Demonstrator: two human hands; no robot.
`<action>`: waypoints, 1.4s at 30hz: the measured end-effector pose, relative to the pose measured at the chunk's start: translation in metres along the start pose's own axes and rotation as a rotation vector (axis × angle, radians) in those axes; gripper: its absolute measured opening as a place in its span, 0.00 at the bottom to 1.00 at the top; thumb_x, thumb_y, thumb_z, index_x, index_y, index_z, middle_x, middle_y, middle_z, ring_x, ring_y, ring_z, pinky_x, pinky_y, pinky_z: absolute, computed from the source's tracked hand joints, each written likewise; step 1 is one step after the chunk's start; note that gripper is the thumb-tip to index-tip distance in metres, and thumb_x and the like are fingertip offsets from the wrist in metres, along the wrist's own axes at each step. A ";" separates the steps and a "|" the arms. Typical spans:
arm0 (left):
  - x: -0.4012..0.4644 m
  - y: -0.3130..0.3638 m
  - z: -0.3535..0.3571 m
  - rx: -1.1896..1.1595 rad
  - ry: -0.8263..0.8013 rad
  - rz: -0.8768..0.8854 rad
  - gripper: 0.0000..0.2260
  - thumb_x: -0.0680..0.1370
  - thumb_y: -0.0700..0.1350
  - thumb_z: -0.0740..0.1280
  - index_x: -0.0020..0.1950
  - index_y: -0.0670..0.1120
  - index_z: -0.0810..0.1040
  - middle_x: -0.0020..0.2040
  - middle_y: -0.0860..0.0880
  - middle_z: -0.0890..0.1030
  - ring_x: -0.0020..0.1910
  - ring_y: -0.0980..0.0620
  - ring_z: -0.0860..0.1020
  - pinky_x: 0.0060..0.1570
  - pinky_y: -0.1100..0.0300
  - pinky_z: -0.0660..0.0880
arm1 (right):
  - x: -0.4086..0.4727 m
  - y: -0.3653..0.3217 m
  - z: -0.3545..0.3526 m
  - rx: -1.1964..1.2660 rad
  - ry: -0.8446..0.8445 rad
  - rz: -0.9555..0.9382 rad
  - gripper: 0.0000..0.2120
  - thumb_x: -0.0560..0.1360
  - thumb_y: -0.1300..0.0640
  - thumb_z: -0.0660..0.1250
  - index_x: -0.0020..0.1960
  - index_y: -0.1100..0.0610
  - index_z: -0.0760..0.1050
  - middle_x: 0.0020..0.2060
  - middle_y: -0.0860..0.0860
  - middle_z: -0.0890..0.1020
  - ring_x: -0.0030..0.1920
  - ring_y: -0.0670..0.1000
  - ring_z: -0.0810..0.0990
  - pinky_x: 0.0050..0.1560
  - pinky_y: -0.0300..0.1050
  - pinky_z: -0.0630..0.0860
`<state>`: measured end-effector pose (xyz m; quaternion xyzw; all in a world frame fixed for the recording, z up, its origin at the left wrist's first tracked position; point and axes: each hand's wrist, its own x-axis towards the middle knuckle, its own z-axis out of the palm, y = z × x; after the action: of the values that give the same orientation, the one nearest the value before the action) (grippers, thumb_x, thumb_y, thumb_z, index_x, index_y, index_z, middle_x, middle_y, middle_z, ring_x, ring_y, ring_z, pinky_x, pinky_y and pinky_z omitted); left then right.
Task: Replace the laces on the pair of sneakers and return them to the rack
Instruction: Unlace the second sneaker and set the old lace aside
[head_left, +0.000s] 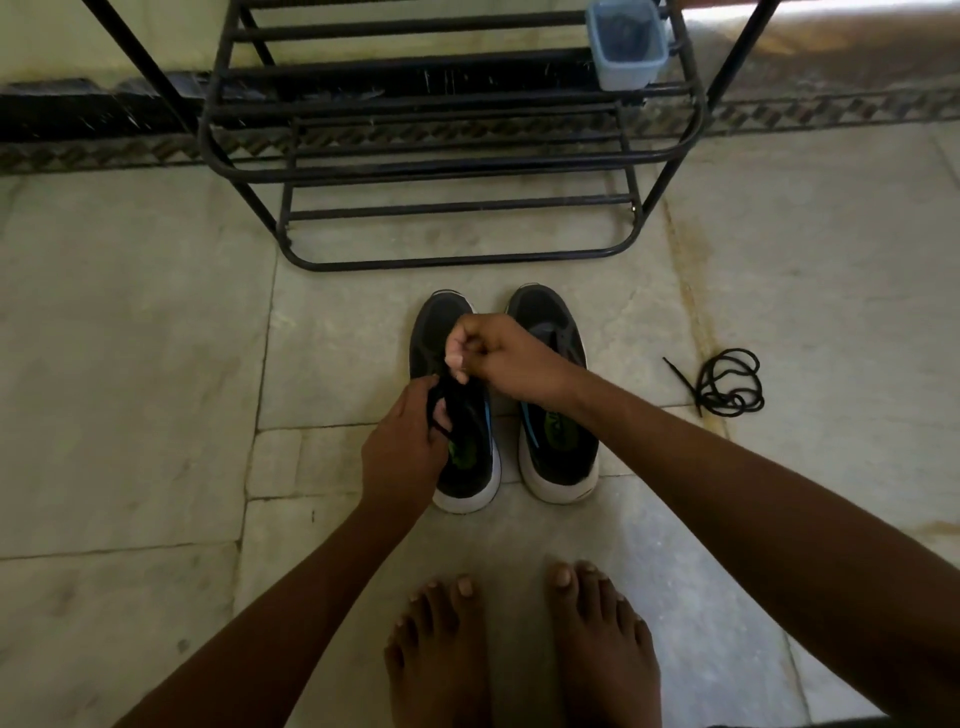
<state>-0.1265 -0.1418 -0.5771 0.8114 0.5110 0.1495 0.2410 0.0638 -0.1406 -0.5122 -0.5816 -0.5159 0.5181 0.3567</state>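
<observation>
Surface: pale stone floor (130, 364), patterned border by wall | 2 sneakers (556, 405) mid-floor before 1 black rack (452, 171) | 1 loose lace (727, 384) right | left hand (405, 452), right hand (498, 358) pinching left shoe's lace (441, 415) | 1 blue tub (626, 47), 2 bare feet (519, 649).

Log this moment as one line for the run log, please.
stage: lacing left sneaker | left hand: grips lace | right hand: pinches lace | right sneaker: untouched | loose lace: on floor | rack: no sneakers
</observation>
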 end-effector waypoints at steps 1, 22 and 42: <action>0.000 0.001 0.001 0.017 -0.002 -0.013 0.14 0.86 0.50 0.56 0.70 0.49 0.73 0.51 0.51 0.81 0.40 0.54 0.77 0.35 0.61 0.70 | -0.003 -0.005 -0.001 0.085 0.003 0.017 0.03 0.80 0.67 0.65 0.48 0.66 0.76 0.35 0.57 0.79 0.35 0.48 0.78 0.44 0.35 0.76; 0.002 0.008 -0.004 0.085 -0.033 -0.032 0.15 0.84 0.45 0.60 0.70 0.46 0.73 0.60 0.46 0.81 0.48 0.44 0.82 0.40 0.56 0.72 | -0.019 -0.013 -0.035 -0.395 -0.094 0.008 0.07 0.79 0.56 0.71 0.45 0.59 0.84 0.38 0.47 0.85 0.40 0.39 0.82 0.49 0.40 0.76; 0.001 0.005 -0.004 0.083 0.035 0.039 0.14 0.85 0.49 0.59 0.69 0.46 0.73 0.59 0.47 0.82 0.49 0.47 0.83 0.41 0.55 0.78 | -0.024 -0.027 -0.040 0.166 0.185 -0.071 0.15 0.87 0.57 0.54 0.46 0.62 0.72 0.28 0.54 0.72 0.28 0.53 0.71 0.31 0.44 0.69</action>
<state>-0.1244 -0.1414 -0.5711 0.8277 0.5050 0.1472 0.1953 0.0980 -0.1531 -0.4723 -0.5766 -0.4567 0.4901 0.4677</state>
